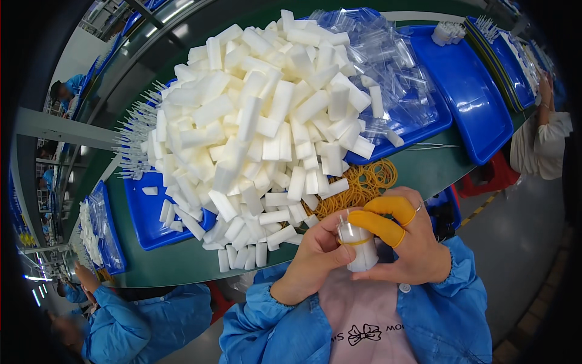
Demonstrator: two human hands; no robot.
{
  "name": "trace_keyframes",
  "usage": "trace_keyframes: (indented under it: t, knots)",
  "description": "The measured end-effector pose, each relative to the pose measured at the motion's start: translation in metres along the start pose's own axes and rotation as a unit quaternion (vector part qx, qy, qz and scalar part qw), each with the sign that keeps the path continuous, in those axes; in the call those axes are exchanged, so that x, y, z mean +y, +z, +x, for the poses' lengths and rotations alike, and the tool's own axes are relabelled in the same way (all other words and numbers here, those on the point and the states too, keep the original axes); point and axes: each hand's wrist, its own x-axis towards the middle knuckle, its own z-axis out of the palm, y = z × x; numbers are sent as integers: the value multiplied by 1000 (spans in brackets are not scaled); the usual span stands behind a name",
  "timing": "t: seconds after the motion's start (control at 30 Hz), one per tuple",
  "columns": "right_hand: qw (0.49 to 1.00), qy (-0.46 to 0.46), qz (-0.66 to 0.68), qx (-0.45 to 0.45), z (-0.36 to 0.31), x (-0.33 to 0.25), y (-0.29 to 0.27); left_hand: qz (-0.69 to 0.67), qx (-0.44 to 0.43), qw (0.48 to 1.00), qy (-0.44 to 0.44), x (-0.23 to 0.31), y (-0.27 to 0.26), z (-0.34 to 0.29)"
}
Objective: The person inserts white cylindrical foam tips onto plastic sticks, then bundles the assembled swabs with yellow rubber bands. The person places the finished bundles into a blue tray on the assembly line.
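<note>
Close in front of my chest, both hands hold a small bundle of white foam pieces with clear plastic tips at its top. A yellow rubber band runs around the bundle. My left hand grips its left side with thumb and fingers. Yellow finger cots cover two fingers of my right hand, which curl over the top while its thumb presses low on the right side. Just beyond lies a heap of yellow rubber bands. A large pile of white foam blocks rises on the green table.
Clear plastic sleeves fill a blue tray at the back; another blue tray stands right of it. Tweezers lie near the table edge. White spiky parts stand at left. Co-workers sit at left and at far right.
</note>
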Motion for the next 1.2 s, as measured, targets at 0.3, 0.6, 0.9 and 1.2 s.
trace_keyframes:
  t: [0.3, 0.6, 0.9, 1.2]
  knots:
    - [997, 13, 70, 38, -3, 10, 6, -71, -49, 995, -51, 7, 3, 2]
    - [999, 1, 12, 31, -1, 8, 5, -122, -24, 992, -16, -12, -2, 2]
    - [999, -11, -16, 33, 0, 5, 7, 7, -33, 999, -25, -7, -1, 3]
    - [998, -9, 12, 62, -1, 4, 6, -156, -73, 981, -91, 0, 1, 5]
